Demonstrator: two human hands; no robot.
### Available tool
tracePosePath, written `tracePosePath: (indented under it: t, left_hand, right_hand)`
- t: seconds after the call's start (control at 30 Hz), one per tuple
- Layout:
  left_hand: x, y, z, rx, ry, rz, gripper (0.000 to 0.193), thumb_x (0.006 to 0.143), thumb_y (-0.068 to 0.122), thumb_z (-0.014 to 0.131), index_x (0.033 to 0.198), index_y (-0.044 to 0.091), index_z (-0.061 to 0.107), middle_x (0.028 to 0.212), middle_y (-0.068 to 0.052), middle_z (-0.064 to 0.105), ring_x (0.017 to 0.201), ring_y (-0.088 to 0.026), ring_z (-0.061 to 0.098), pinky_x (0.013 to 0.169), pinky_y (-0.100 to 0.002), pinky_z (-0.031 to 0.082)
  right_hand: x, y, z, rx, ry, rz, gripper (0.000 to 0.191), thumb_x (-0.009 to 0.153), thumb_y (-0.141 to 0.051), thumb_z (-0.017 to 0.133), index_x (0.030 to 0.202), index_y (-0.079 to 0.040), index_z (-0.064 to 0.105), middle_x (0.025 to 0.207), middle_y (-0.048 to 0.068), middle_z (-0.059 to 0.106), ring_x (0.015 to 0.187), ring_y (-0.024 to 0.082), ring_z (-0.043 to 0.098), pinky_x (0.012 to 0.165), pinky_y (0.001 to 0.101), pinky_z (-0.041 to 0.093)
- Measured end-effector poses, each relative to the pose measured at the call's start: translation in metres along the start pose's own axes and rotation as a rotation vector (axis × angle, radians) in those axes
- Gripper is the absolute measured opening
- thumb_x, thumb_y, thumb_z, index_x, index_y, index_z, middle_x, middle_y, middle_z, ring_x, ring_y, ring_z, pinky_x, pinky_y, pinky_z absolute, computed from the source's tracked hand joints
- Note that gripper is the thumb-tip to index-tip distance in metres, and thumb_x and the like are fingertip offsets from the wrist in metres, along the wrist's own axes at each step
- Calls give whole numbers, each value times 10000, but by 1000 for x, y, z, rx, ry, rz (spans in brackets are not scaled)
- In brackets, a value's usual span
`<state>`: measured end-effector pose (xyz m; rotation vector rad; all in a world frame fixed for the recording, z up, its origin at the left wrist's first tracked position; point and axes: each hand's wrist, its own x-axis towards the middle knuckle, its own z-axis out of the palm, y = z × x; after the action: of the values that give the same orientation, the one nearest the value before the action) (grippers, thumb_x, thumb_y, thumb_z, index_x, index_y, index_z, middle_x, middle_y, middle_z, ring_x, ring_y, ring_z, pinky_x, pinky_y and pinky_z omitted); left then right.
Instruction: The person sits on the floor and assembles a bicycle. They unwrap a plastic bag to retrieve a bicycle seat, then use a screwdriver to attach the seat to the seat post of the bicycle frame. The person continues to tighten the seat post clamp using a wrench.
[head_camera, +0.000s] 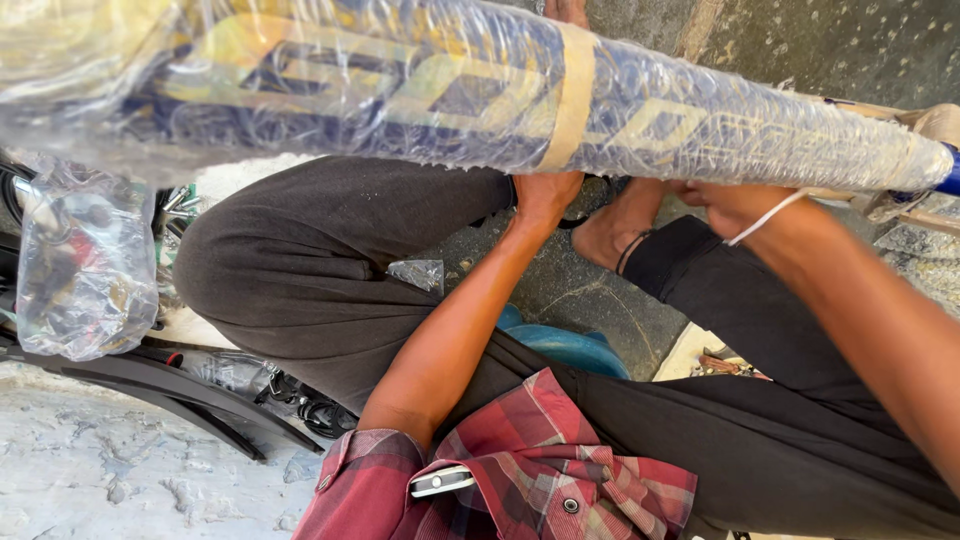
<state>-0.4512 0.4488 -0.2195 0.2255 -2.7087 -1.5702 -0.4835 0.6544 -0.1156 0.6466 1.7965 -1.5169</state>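
The left hand is reaching up under a blue and yellow tube wrapped in clear plastic, its fingers wrapping around the tube at a band of tan tape. The right hand is sitting under the tube's narrower end, touching a white cord; I cannot tell whether it is gripping anything. The tube is lying across the person's knees.

Bright daylight from above, strong white glare on the clear bubble wrap around the blue and yellow tube, its near left end soft and overexposed, forearms sunlit, black trousers in even shade, pale concrete floor washed out, slight wide-angle stretch at edges
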Motion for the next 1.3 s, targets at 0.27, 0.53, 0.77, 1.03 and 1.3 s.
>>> tracePosePath:
  t: [0.27,0.53,0.77,1.03,1.3]
  left_hand:
    - [-2,-4,6,59,-58,-36,215,981,229,658,1084,40,667,1052,-129,687,983,-323,650,908,-501,493]
    - [0,-8,12,5,-32,-17,226,993,231,646,1102,34,668,1078,-149,685,1011,-350,639,919,-516,479]
    - [-31,-23,0,-8,-33,-72,236,1003,233,635,1117,29,668,1101,-166,683,1035,-374,629,929,-528,468]
    - [-23,-16,1,12,-38,-66,248,1015,235,622,1134,23,668,1128,-185,681,1063,-402,618,940,-543,454]
    - [-1,2,-10,100,-132,-43,260,1027,238,610,1151,17,669,1154,-204,678,1090,-429,607,951,-557,440]
  right_hand:
    - [-30,-40,30,-1074,60,-713,205,986,-189,669,1156,-78,691,1026,110,731,861,285,664,726,398,481]
    - [-22,-76,32,-1113,-30,-654,221,986,-239,668,1156,-102,702,1001,110,737,851,289,673,742,408,497]
    - [-33,-75,35,-1149,-73,-623,237,987,-282,668,1157,-123,712,979,110,742,842,293,681,755,416,512]
    - [-27,-79,29,-1200,-105,-586,256,987,-331,667,1157,-148,724,953,111,748,832,297,690,771,425,528]
    - [-63,-101,24,-1497,-231,-178,277,988,-381,666,1157,-172,735,928,111,754,823,301,699,787,435,545]
